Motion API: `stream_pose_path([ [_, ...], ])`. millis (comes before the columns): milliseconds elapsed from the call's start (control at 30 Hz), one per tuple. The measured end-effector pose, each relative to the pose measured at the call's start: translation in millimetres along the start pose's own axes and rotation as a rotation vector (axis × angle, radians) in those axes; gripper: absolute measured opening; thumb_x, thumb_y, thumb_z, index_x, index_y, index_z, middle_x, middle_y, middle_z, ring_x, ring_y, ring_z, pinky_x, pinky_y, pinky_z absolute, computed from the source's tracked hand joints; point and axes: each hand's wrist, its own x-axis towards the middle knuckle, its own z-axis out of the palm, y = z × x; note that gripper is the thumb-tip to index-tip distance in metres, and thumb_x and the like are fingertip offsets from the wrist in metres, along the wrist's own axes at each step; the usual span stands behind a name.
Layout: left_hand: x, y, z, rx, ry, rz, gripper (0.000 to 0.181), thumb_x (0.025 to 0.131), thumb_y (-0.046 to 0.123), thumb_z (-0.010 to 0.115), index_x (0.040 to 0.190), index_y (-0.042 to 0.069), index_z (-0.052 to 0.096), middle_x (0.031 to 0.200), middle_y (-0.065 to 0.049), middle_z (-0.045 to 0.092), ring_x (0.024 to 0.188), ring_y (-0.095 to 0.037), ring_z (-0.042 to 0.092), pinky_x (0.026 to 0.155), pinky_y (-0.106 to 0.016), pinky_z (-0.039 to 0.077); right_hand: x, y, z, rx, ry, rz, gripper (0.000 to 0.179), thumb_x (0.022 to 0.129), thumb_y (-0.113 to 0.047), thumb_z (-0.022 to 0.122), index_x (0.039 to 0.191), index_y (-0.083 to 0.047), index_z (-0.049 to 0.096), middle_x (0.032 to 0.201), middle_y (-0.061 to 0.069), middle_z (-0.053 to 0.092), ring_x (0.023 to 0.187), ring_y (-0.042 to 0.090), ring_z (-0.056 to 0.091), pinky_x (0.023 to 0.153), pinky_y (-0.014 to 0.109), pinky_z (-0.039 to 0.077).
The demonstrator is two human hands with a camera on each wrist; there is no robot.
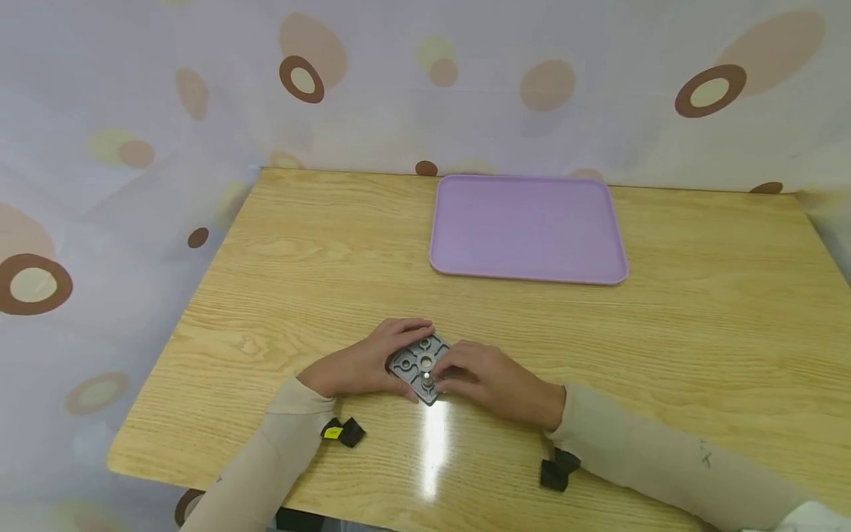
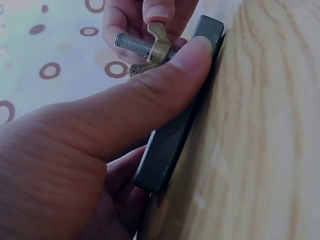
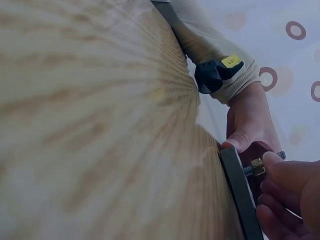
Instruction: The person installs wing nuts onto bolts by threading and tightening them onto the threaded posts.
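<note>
A square dark grey metal plate with round holes and raised ribs lies near the table's front. My left hand grips it by its edges, thumb on the near corner and fingers along the far side. A threaded bolt stands out from the plate's face, carrying a brass-coloured wing nut. From the right, my right hand pinches the wing nut between thumb and fingers. The bolt's tip sticks out past the nut. Part of the plate's right side is hidden behind the right fingers.
A purple tray lies at the back of the wooden table, against a patterned cloth backdrop. Black camera mounts are strapped at both wrists, close above the tabletop.
</note>
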Motion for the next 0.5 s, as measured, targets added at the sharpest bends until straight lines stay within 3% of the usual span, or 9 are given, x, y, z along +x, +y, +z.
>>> stream_pose_path([
  [200, -1.4, 0.3, -0.5, -0.004, -0.002, -0.009, 0.094, 0.072, 0.046, 0.075, 0.148, 0.017, 0.026, 0.151, 0.007, 0.017, 0.132, -0.01, 0.018, 0.102, -0.035, 0.028, 2.3, -1.6, 2.1, 0.016, -0.049, 0.023, 0.034, 0.09, -0.026, 0.062, 0.123, -0.015, 0.059, 0.119, -0.008, 0.055, 0.107, 0.008, 0.051, 0.086, 0.028, 0.044],
  [500, -0.6, 3.1, -0.8, -0.011, -0.001, -0.005, 0.094, 0.073, 0.044, 0.076, 0.147, 0.014, 0.027, 0.151, 0.003, 0.019, 0.132, -0.015, 0.019, 0.102, -0.037, 0.028, 4.8, -2.4, 1.6, 0.0, -0.065, 0.022, 0.033, 0.09, -0.026, 0.062, 0.121, -0.014, 0.06, 0.12, -0.008, 0.055, 0.108, 0.007, 0.05, 0.087, 0.028, 0.044],
])
